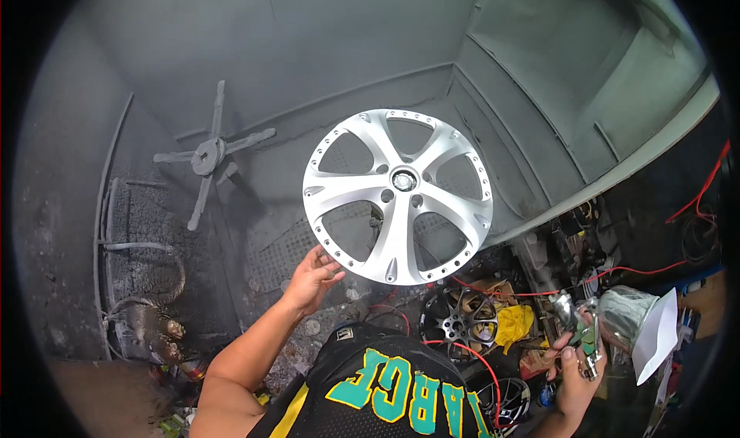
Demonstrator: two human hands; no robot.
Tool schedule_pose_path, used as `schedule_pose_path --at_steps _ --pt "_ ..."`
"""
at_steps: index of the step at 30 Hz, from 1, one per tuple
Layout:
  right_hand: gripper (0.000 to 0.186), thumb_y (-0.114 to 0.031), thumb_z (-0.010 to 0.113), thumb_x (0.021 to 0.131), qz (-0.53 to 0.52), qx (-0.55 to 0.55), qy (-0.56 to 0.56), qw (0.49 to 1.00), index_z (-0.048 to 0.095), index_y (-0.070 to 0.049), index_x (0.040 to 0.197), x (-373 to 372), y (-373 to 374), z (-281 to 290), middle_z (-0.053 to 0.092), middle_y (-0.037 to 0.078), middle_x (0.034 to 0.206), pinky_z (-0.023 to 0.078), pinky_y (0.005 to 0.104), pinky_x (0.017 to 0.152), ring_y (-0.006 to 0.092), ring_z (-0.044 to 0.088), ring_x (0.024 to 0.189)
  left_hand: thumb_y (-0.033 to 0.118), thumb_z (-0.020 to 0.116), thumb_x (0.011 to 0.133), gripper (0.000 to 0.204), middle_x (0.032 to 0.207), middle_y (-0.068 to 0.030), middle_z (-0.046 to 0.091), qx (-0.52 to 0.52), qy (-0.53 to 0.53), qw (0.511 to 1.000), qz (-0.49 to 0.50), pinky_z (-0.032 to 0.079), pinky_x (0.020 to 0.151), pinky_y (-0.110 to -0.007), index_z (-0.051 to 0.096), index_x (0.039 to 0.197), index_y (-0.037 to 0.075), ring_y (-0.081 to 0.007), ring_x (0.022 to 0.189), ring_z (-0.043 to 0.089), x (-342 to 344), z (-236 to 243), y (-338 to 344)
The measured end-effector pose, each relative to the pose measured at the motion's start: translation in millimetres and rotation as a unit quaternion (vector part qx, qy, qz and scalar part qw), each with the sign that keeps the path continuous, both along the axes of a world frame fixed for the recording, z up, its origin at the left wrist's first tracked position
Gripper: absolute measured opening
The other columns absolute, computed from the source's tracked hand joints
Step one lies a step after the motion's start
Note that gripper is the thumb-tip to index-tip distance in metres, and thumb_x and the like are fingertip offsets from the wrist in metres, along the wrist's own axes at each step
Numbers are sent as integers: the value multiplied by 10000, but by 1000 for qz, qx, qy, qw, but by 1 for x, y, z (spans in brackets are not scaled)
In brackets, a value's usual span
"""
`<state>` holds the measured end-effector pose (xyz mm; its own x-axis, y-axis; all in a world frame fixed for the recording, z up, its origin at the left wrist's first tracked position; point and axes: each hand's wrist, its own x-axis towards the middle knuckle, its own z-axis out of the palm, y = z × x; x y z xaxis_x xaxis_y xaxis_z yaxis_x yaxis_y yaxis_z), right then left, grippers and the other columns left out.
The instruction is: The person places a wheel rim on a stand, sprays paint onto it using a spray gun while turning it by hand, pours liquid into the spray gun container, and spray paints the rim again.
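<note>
gripping a spray gun (589, 342) in the right hand (572, 376), a person has the left hand (310, 279) at the lower left rim of a silver wheel (397, 238), fingers bent; whether they hold on cannot be told. the wheel faces the wearer over the booth (362, 37) floor, near its front edge, what bears it out of sight. a careless brush of those fingers could tip or smudge it, and a tilted gun could spill its cup (621, 315). outside that edge, red hoses (714, 169) trail past a black wheel (459, 327) and yellow cloth (514, 326) and could snag the gun; a cross-shaped stand (206, 157) occupies the booth's left side.
</note>
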<state>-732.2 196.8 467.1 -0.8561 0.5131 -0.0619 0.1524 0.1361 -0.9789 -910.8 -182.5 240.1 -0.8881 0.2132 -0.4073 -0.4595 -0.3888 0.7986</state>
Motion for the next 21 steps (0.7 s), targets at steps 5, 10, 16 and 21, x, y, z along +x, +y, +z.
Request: schedule_pose_path --at_steps 5,10,16,21 --pt "801 -305 859 724 96 -80 -54 991 481 121 1287 18 -9 1 653 140 725 452 257 438 227 652 563 -81 449 841 724 1402 -160 433 51 -31 998 10 416 1063 -425 187 1508 20 -274 1294 481 21 -3 30" --pt "694 -303 773 832 233 -22 -125 964 515 81 1350 13 -16 23 684 76 881 481 240 644 134 634 775 -94 456 830 776 1430 -179 416 38 -22 998 -53 406 1080 -413 132 1521 47 -288 1306 473 50 -25 64" --pt "797 -331 779 811 -31 76 -35 996 425 61 1407 11 -12 9 624 94 874 428 197 488 146 636 683 -78 452 836 594 1357 -121 547 43 105 904 -413 391 1085 -337 461 1418 38 -196 1256 523 72 -52 67" --pt "766 -263 808 778 106 -32 -48 993 444 116 1336 32 0 4 630 103 734 491 279 542 182 618 613 -30 462 917 462 1337 -120 572 -21 65 905 -420 394 1097 -329 499 1377 -3 -193 1250 537 72 -40 59"
